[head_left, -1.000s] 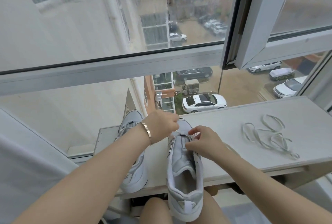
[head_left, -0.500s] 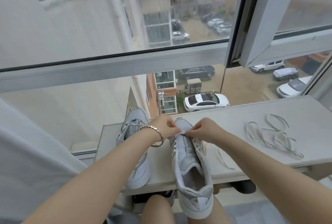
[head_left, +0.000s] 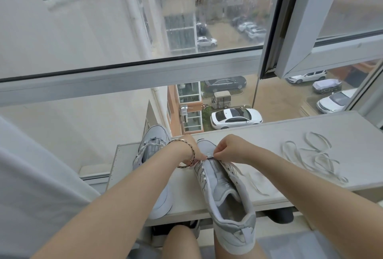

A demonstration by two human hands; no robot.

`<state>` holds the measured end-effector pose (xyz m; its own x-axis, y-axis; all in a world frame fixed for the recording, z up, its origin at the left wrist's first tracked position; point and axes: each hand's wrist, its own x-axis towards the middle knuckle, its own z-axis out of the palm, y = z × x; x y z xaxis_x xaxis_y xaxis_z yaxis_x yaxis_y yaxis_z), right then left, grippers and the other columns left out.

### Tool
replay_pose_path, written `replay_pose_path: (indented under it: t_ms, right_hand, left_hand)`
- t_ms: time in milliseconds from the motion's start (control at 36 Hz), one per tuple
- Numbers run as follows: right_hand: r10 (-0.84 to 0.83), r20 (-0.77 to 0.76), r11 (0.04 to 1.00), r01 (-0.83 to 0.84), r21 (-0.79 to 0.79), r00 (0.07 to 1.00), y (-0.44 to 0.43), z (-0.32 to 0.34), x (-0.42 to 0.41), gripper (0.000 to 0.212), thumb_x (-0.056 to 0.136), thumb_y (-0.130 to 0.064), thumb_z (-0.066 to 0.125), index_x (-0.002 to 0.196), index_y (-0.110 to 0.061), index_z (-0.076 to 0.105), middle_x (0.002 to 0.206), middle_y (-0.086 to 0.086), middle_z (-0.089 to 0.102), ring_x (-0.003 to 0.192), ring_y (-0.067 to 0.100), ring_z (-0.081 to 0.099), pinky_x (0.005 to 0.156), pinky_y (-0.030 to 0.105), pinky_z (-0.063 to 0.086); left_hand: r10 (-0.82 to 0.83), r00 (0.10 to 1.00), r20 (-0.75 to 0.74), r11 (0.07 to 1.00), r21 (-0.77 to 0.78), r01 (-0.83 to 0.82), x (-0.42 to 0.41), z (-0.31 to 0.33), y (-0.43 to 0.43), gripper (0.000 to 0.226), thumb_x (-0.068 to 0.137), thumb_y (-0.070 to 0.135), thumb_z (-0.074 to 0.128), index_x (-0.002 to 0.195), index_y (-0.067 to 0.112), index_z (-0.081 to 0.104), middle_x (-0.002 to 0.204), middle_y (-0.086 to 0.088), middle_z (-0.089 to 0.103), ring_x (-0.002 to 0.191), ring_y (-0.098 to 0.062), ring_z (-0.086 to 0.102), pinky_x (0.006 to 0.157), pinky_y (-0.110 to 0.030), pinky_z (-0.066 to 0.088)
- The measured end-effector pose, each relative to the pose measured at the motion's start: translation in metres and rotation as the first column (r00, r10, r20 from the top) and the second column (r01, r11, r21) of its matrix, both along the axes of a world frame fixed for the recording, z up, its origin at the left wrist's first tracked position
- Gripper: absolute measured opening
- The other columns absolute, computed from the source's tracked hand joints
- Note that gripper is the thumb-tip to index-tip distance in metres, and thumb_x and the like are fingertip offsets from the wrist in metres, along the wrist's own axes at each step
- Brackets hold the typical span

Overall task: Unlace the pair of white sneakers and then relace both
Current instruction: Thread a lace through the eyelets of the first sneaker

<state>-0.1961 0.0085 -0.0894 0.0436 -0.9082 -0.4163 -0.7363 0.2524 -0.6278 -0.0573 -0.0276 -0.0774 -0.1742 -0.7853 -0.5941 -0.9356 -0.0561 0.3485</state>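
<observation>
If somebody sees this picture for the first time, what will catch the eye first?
In the middle, the left hand and the right hand pinch a white lace at the front of the near sneaker, whose heel overhangs the ledge. The laced sneaker stands behind the left forearm, and a loose lace lies at the right.

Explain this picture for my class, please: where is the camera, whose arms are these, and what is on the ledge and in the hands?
No machine here: a person wears one camera on the head, so you look down along their own arms. Both the left hand and right hand pinch a lace at the toe end of the nearer sneaker, whose heel overhangs the window ledge. Beside it stands the laced sneaker; a loose lace lies to the right.
</observation>
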Motion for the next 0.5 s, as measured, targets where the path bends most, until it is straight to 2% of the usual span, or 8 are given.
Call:
replay_pose_path:
  t_ms: [56,111,167,278,389,444,500]
  right_hand:
    - [-0.005,-0.028,1.000,0.006,0.006,1.000,-0.001,-0.001,0.002,0.023,0.079,-0.010,0.054,0.087,0.004,0.070,0.065,0.008,0.048,0.058,0.015,0.039,0.057,0.021,0.035]
    - [0.003,-0.051,1.000,-0.002,0.007,0.999,-0.003,-0.001,0.005,0.026,0.078,-0.011,0.055,0.092,0.006,0.069,0.069,0.008,0.046,0.063,0.015,0.037,0.060,0.023,0.034]
    - [0.029,-0.074,0.999,-0.028,0.017,0.997,-0.004,0.000,0.006,0.024,0.077,-0.012,0.058,0.090,0.002,0.072,0.067,0.007,0.050,0.062,0.015,0.041,0.058,0.022,0.036]
    - [0.070,-0.101,0.997,-0.069,0.018,0.992,-0.003,0.000,0.008,0.013,0.077,-0.012,0.060,0.078,-0.006,0.072,0.058,0.004,0.051,0.048,0.010,0.040,0.048,0.018,0.034]
    - [0.080,-0.154,0.995,-0.089,-0.055,0.985,-0.004,-0.005,0.009,0.022,0.077,-0.015,0.063,0.088,0.002,0.071,0.068,0.007,0.047,0.056,0.014,0.035,0.055,0.022,0.034]
    - [0.079,-0.185,0.993,-0.093,-0.069,0.980,-0.004,-0.005,0.009,0.025,0.076,-0.016,0.064,0.088,0.004,0.070,0.069,0.006,0.043,0.059,0.014,0.033,0.057,0.023,0.032]
    - [0.074,-0.194,0.994,-0.087,-0.061,0.978,-0.003,-0.005,0.009,0.028,0.076,-0.016,0.064,0.089,0.008,0.068,0.066,0.007,0.039,0.055,0.013,0.030,0.053,0.023,0.029]
  left_hand:
    - [0.001,0.999,0.046,1.000,-0.018,0.000,-0.001,0.001,0.001,0.034,0.086,0.039,0.062,0.105,0.011,0.063,0.088,-0.002,0.065,0.077,-0.018,0.061,0.052,-0.021,0.042]
    - [0.002,0.999,0.055,1.000,-0.022,-0.001,-0.001,0.001,0.001,0.031,0.085,0.038,0.063,0.101,0.012,0.062,0.085,-0.001,0.063,0.073,-0.018,0.059,0.049,-0.020,0.041]
    - [-0.013,0.997,0.076,1.000,-0.024,0.015,0.000,0.001,0.002,0.032,0.084,0.039,0.064,0.100,0.011,0.063,0.082,-0.001,0.060,0.071,-0.018,0.055,0.055,-0.023,0.042]
    - [-0.083,0.985,0.151,0.991,-0.088,0.097,-0.004,-0.004,0.004,0.024,0.080,0.037,0.066,0.081,0.013,0.059,0.075,0.000,0.057,0.064,-0.017,0.050,0.058,-0.025,0.042]
    - [-0.119,0.983,0.143,0.978,-0.152,0.140,-0.011,-0.009,0.008,0.029,0.081,0.028,0.068,0.102,0.008,0.065,0.089,-0.006,0.065,0.082,-0.021,0.061,0.069,-0.029,0.049]
    - [-0.155,0.971,0.179,0.969,-0.163,0.185,-0.015,-0.008,0.012,0.025,0.083,0.026,0.065,0.101,0.008,0.062,0.082,-0.006,0.063,0.085,-0.024,0.063,0.066,-0.031,0.050]
    - [-0.191,0.960,0.207,0.963,-0.152,0.224,-0.018,-0.006,0.015,0.019,0.086,0.026,0.060,0.094,0.010,0.055,0.069,-0.002,0.051,0.076,-0.023,0.055,0.059,-0.029,0.044]
